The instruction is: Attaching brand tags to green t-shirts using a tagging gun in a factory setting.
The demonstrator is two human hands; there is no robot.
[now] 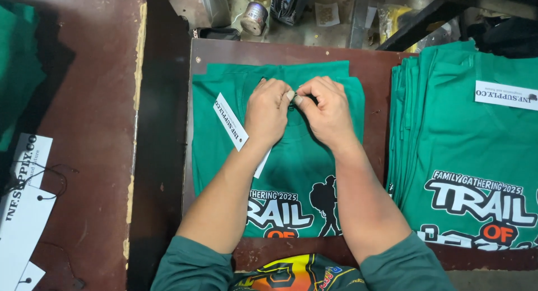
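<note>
A folded green T-shirt [224, 151] with a white and orange print and a black hiker figure lies on a dark brown wooden table [375, 72]. My left hand [267, 112] and my right hand [327, 113] meet at the shirt's collar, fingertips pinched together on something small that I cannot make out. A white paper hang tag [230, 122] lies on the shirt just left of my left hand, partly under my wrist.
A stack of folded green T-shirts [465, 151] with one white tag [506, 95] on top lies at the right. More white tags with strings [22, 201] lie on a second table at the left, beside green cloth [17, 61]. A thread spool [254, 17] and clutter sit behind.
</note>
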